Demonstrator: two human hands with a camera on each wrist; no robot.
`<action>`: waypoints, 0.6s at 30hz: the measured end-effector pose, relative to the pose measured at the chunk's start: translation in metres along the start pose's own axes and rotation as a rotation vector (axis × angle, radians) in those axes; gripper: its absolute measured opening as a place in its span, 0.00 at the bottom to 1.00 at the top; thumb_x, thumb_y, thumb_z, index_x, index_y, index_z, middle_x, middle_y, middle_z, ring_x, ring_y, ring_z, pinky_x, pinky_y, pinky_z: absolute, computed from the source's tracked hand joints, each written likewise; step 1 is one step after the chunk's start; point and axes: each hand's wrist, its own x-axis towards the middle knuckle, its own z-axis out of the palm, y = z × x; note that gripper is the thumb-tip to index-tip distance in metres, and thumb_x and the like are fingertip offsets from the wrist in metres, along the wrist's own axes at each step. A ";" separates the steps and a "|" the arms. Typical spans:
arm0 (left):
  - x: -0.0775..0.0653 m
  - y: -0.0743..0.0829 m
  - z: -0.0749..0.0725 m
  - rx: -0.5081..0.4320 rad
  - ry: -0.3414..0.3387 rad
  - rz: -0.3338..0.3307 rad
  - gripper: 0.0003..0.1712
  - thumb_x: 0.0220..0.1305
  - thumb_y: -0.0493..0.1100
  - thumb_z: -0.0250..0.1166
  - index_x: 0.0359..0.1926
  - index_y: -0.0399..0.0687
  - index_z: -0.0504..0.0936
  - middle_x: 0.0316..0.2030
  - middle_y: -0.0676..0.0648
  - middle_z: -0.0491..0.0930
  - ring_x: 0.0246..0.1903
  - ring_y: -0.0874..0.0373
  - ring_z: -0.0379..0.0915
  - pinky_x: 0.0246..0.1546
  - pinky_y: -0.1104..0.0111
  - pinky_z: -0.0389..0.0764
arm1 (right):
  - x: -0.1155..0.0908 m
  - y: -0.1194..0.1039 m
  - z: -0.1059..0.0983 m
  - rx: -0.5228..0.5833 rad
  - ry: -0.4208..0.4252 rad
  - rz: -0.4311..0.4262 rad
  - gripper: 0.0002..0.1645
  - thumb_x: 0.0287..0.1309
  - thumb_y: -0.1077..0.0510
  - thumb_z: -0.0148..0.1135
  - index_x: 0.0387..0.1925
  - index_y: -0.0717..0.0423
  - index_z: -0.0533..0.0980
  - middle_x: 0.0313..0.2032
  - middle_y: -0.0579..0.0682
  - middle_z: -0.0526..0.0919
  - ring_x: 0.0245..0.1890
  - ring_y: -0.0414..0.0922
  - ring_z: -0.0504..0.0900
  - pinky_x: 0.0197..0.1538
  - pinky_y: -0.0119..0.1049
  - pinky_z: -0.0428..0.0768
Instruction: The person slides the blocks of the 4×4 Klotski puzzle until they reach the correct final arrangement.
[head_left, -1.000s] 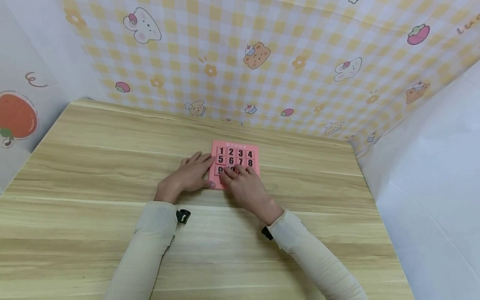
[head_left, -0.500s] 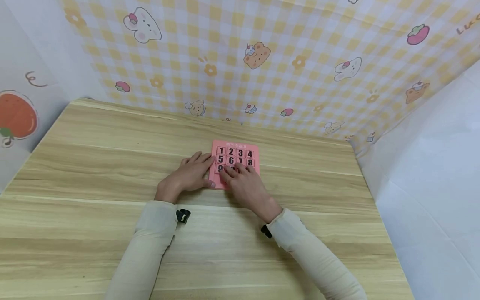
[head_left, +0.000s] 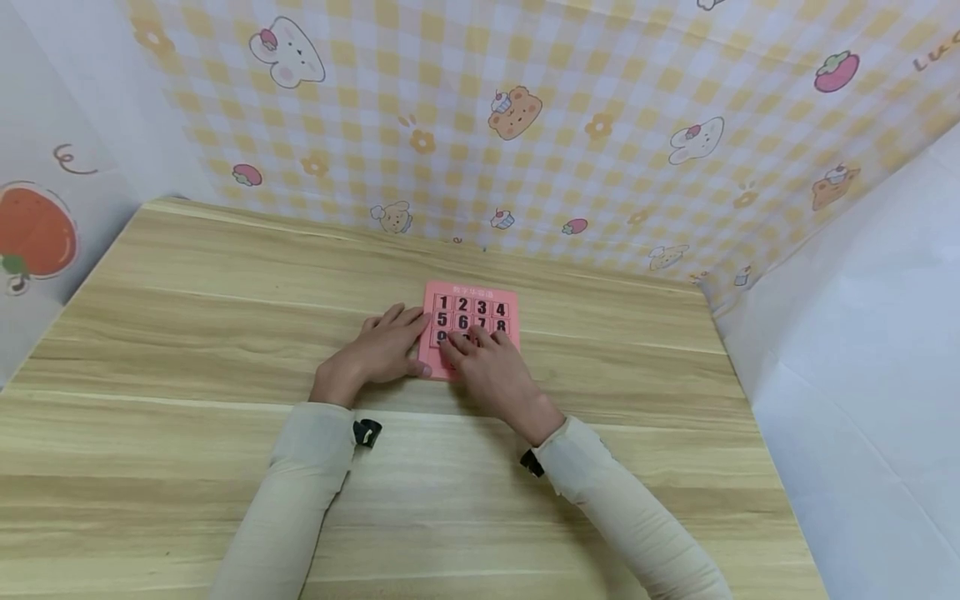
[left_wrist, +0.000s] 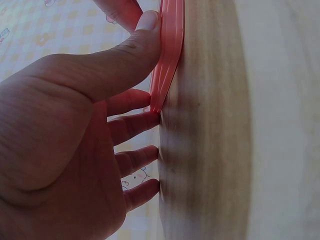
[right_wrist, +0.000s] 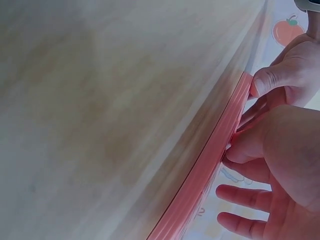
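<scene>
A pink number slide puzzle (head_left: 470, 291) lies flat on the wooden table, its tiles in rows with 1 to 4 along the top. At its left side is my left hand (head_left: 378, 346). The thumb (left_wrist: 148, 22) presses on the puzzle's near-left edge, while the other fingertips rest along the left side and on the tabletop. My right hand (head_left: 495, 375) lies over the lower right of the puzzle, thumb and index fingertips touching the tiles. Its remaining fingers (right_wrist: 242, 225) stretch out above the board. The right hand hides most of the lower tiles.
The wooden table (head_left: 225, 467) runs back to a yellow checked cloth (head_left: 450, 125) with cartoon prints. White sheeting (head_left: 862, 317) hangs at the right, and a white panel with a red fruit print (head_left: 33, 229) at the left. Each wrist wears a black strap.
The right hand has shifted very slightly over the lower tiles, and the tile rows now sit a little closer together. The left hand and the puzzle frame stay in place.
</scene>
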 end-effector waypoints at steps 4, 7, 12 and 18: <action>0.000 0.000 0.000 -0.001 -0.005 -0.003 0.49 0.64 0.52 0.68 0.76 0.39 0.53 0.77 0.37 0.47 0.77 0.35 0.33 0.73 0.41 0.43 | -0.003 0.003 -0.002 0.013 0.011 -0.005 0.27 0.72 0.52 0.52 0.71 0.44 0.68 0.70 0.44 0.69 0.68 0.51 0.70 0.65 0.51 0.73; 0.000 0.001 -0.001 0.001 0.000 0.003 0.49 0.64 0.52 0.68 0.76 0.39 0.53 0.77 0.37 0.47 0.77 0.35 0.33 0.73 0.42 0.43 | -0.008 0.007 -0.003 0.022 0.033 0.007 0.28 0.72 0.52 0.54 0.70 0.44 0.68 0.69 0.44 0.71 0.67 0.51 0.70 0.65 0.51 0.72; -0.001 0.001 -0.001 0.008 0.007 0.004 0.50 0.63 0.52 0.68 0.77 0.39 0.53 0.77 0.37 0.47 0.77 0.35 0.33 0.73 0.42 0.42 | -0.017 0.015 0.000 0.023 0.086 0.012 0.26 0.70 0.51 0.56 0.67 0.42 0.72 0.65 0.42 0.76 0.65 0.50 0.72 0.62 0.49 0.74; 0.000 -0.001 0.000 0.011 0.010 0.006 0.50 0.63 0.52 0.68 0.76 0.39 0.53 0.77 0.36 0.47 0.76 0.34 0.34 0.73 0.41 0.43 | -0.025 0.017 0.007 0.012 0.149 -0.049 0.23 0.70 0.52 0.56 0.65 0.43 0.75 0.63 0.44 0.78 0.63 0.51 0.74 0.61 0.49 0.75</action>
